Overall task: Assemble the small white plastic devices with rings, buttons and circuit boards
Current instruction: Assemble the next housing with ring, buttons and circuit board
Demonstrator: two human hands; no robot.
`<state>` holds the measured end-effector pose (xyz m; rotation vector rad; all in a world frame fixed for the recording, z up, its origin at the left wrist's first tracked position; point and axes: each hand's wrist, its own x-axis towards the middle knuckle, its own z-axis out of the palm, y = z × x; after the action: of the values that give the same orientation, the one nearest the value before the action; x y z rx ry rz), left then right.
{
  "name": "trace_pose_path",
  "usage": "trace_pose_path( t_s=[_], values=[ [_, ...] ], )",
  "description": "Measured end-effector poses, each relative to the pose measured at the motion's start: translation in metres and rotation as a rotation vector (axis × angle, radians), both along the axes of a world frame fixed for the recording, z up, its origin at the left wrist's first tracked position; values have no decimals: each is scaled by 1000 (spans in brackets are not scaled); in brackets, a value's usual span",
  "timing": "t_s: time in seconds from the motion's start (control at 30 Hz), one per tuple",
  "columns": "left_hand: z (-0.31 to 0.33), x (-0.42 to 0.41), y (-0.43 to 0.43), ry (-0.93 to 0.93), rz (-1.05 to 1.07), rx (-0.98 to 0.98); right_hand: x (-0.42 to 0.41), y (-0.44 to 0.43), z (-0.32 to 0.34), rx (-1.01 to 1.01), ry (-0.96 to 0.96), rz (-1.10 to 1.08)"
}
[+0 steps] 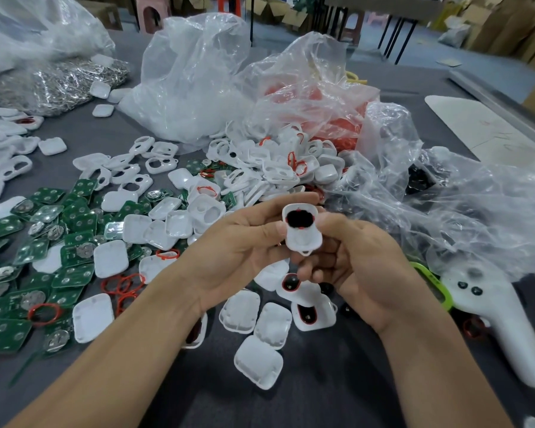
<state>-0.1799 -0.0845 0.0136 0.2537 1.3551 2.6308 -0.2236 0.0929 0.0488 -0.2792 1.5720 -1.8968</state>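
Fingertips of my left hand (244, 242) and right hand (355, 264) pinch one white shell (303, 239), black button (298, 219) inside. Hands raised, forearms converging over the grey table (322, 400).

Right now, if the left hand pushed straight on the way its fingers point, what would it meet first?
The white shell it pinches; right behind that, the right hand. The left hand has no free way, as far as this view shows.
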Motion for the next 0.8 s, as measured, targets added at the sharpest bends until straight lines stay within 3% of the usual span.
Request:
trace_pose_path(
  t_s=[0.4, 0.67, 0.8],
  values=[
    [3, 3, 2, 20, 15, 1, 4, -4, -4, 149, 237, -83],
    [0, 1, 10, -37, 108, -72, 4, -11, -13, 275, 230, -190],
    [2, -1, 4, -98, 105, 17, 0, -8, -10, 274, 172, -197]
  ],
)
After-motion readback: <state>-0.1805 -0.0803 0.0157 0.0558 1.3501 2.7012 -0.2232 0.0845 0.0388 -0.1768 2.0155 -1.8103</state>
